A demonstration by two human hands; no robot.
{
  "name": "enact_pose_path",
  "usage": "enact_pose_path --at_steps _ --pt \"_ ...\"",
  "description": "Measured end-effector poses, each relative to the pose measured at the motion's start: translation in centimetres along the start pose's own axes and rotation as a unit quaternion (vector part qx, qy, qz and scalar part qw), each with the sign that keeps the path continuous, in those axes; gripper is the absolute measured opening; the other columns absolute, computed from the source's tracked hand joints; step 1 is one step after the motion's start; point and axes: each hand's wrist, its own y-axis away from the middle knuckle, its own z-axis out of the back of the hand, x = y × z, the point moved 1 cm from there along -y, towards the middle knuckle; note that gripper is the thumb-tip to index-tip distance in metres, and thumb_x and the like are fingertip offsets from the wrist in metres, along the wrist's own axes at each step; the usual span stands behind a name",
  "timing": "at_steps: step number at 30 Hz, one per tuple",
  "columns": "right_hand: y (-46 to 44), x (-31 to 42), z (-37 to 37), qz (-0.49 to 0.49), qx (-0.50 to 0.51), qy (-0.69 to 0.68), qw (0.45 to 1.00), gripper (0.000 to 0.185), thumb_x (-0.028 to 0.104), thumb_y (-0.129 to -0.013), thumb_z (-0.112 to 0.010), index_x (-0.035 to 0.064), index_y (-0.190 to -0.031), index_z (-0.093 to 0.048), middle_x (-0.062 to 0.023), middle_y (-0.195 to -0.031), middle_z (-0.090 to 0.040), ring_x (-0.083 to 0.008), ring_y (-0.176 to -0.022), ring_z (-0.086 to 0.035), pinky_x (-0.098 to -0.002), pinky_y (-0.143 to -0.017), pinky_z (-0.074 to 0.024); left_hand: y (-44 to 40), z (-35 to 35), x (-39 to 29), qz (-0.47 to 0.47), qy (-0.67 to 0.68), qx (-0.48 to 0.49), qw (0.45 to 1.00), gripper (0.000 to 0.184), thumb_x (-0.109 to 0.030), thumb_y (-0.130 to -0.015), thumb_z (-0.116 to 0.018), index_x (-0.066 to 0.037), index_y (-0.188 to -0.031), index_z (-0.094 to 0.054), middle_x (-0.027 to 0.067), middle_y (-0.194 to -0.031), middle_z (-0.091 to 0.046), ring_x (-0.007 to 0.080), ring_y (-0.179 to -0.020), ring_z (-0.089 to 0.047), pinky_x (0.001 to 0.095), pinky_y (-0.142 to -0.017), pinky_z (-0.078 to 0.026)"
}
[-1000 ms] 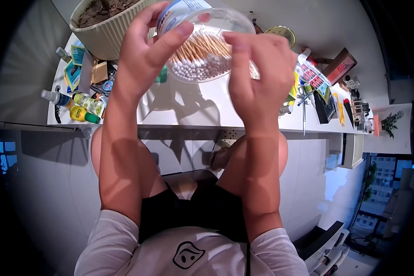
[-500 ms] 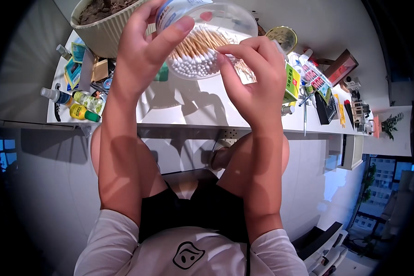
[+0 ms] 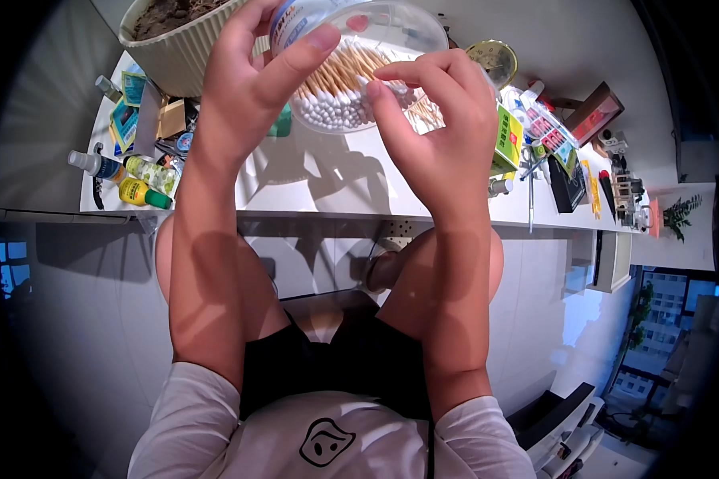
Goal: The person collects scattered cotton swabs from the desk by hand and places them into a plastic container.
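My left hand [image 3: 252,88] grips a clear round plastic tub [image 3: 420,28] with a blue and white label, holding it tilted above the desk. Inside lie many cotton swabs [image 3: 334,110] with white tips and wooden-coloured sticks. At the tub's opening, my right hand [image 3: 447,120] has its thumb and forefinger pinched on a cotton swab [image 3: 363,81]; a white tip shows by the fingertips, and the rest of it is hard to make out. More swabs [image 3: 425,118] show through the tub beside the right hand.
A ribbed planter [image 3: 180,64] with soil stands behind my left hand on the white desk [image 3: 295,188]. Small bottles [image 3: 144,194] lie at the left. A green box [image 3: 506,140], a round gold-rimmed dial [image 3: 494,62] and a black box [image 3: 563,185] are at the right.
My right thumb and forefinger have shifted slightly left and up over the swabs, with the white tip between them. The left hand and tub have hardly moved.
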Motion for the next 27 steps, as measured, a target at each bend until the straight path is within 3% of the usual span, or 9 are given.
enact_pose_path --at_steps 11,14,16,17,19,20,22,25,27 --pt "-0.2 0.4 0.1 0.018 0.003 0.015 1.000 0.012 0.010 -0.066 -0.073 0.0062 -0.076 -0.067 -0.0037 -0.069 -0.054 -0.0192 -0.067 -0.053 -0.0291 -0.061 -0.0391 -0.1 0.2 0.4 0.001 0.006 -0.012 1.000 0.060 -0.030 -0.082 -0.064 0.005 -0.128 -0.045 0.0103 -0.116 -0.054 0.0161 -0.107 -0.051 0.0292 -0.096 -0.037" --pt "0.1 -0.7 1.1 -0.048 -0.036 -0.029 0.998 0.012 0.018 -0.069 -0.071 0.0085 -0.075 -0.066 -0.0025 -0.071 -0.054 -0.0200 -0.067 -0.052 -0.0339 -0.066 -0.0375 -0.2 0.4 0.6 0.000 0.000 -0.015 1.000 0.061 -0.033 -0.082 -0.064 0.005 -0.127 -0.046 0.0104 -0.117 -0.054 0.0165 -0.107 -0.051 0.0298 -0.096 -0.037" --pt "0.3 -2.3 2.1 -0.195 -0.118 -0.107 0.968 0.013 0.018 -0.073 -0.069 0.0064 -0.076 -0.066 -0.0048 -0.069 -0.055 -0.0204 -0.060 -0.051 -0.0352 -0.059 -0.0388 -0.4 0.9 0.4 0.004 -0.007 -0.018 1.000 0.061 -0.034 -0.083 -0.063 0.004 -0.127 -0.046 0.0105 -0.117 -0.054 0.0170 -0.106 -0.051 0.0299 -0.096 -0.036" --pt "0.5 -2.9 1.9 -0.194 -0.120 -0.104 0.968 0.013 0.018 -0.073 -0.069 0.0064 -0.076 -0.066 -0.0048 -0.069 -0.055 -0.0204 -0.060 -0.051 -0.0352 -0.059 -0.0388 -0.5 1.0 0.2 0.008 -0.014 -0.020 1.000 0.062 -0.036 -0.083 -0.062 0.004 -0.127 -0.046 0.0106 -0.117 -0.054 0.0174 -0.106 -0.051 0.0301 -0.096 -0.036" --pt "1.5 -5.1 0.5 -0.240 -0.083 -0.052 0.966 0.016 0.021 -0.077 -0.065 0.0044 -0.079 -0.066 -0.0084 -0.072 -0.059 -0.0226 -0.062 -0.054 -0.0361 -0.057 -0.0413 -0.4 1.1 -0.1 0.007 -0.013 -0.033 0.999 0.062 -0.037 -0.083 -0.061 0.004 -0.127 -0.046 0.0109 -0.116 -0.054 0.0178 -0.106 -0.051 0.0303 -0.096 -0.036" --pt "2.3 -5.8 -0.9 -0.284 0.036 0.020 0.958 0.020 0.022 -0.078 -0.061 0.0035 -0.082 -0.067 -0.0107 -0.078 -0.063 -0.0257 -0.067 -0.058 -0.0350 -0.060 -0.0442 -0.4 1.1 -0.3 0.006 -0.011 -0.044 0.999 0.063 -0.038 -0.083 -0.061 0.004 -0.127 -0.046 0.0112 -0.116 -0.054 0.0181 -0.106 -0.051 0.0305 -0.096 -0.036" --pt "3.2 -7.1 -2.1 -0.268 0.105 0.039 0.957 0.020 0.021 -0.077 -0.060 0.0055 -0.085 -0.069 -0.0114 -0.085 -0.066 -0.0269 -0.076 -0.062 -0.0360 -0.068 -0.0459 -0.6 1.5 0.0 0.001 -0.032 -0.052 0.998 0.064 -0.039 -0.083 -0.060 0.004 -0.128 -0.046 0.0115 -0.115 -0.054 0.0185 -0.108 -0.049 0.0307 -0.096 -0.035" --pt "4.8 -7.4 -4.9 -0.196 0.127 0.172 0.957 0.018 0.021 -0.077 -0.061 0.0066 -0.083 -0.069 -0.0107 -0.085 -0.065 -0.0276 -0.081 -0.061 -0.0395 -0.075 -0.0436 -0.4 1.6 -0.4 0.018 -0.011 -0.061 0.998 0.065 -0.040 -0.083 -0.060 0.005 -0.128 -0.045 0.0120 -0.115 -0.054 0.0184 -0.109 -0.048 0.0310 -0.097 -0.034" --pt "5.8 -8.2 -6.2 -0.212 0.147 0.226 0.939 0.016 0.021 -0.076 -0.062 0.0068 -0.081 -0.068 -0.0104 -0.084 -0.064 -0.0278 -0.082 -0.060 -0.0405 -0.077 -0.0422 -0.3 1.7 -0.6 0.007 -0.034 -0.082 0.996 0.068 -0.042 -0.082 -0.059 0.006 -0.128 -0.044 0.0125 -0.114 -0.054 0.0186 -0.109 -0.048 0.0318 -0.098 -0.033"
